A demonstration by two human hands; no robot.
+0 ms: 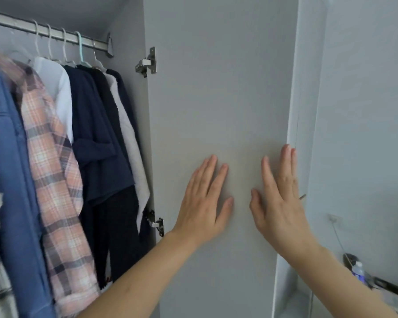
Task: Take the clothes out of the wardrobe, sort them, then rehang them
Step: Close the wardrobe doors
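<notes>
The grey wardrobe door stands open to the right of the hanging space. My left hand lies flat on its inner face with fingers straight. My right hand is flat on the door beside it, fingertips near the door's outer edge. Inside, several garments hang from a metal rail: a blue top, a pink plaid shirt, a white shirt, a navy sweater, a dark garment and a light grey one. Neither hand holds any clothing.
Two metal hinges join the door to the wardrobe side. A white wall stands to the right. Low at the right sit a small plastic bottle and a dark object on a surface.
</notes>
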